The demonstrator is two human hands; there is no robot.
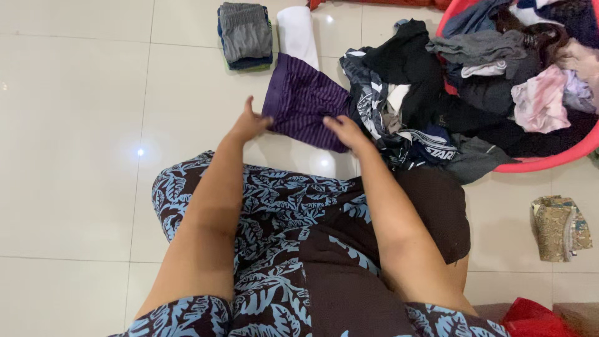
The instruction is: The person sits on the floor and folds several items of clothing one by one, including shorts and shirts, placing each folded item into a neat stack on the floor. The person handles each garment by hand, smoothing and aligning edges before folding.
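A purple striped garment (306,100) lies flat on the white tiled floor (75,125) in front of my knees. My left hand (249,123) grips its near left edge, fingers pinched on the cloth. At the near right corner my right hand (345,130) presses down on the same garment, fingers curled on its hem. I sit on the floor in blue leaf-print clothes (274,212).
A folded stack of grey and dark clothes (245,34) and a folded white piece (297,31) lie beyond the garment. A heap of dark clothes (405,93) spills from a red basin (549,163) at right. A small patterned folded cloth (560,228) lies at right.
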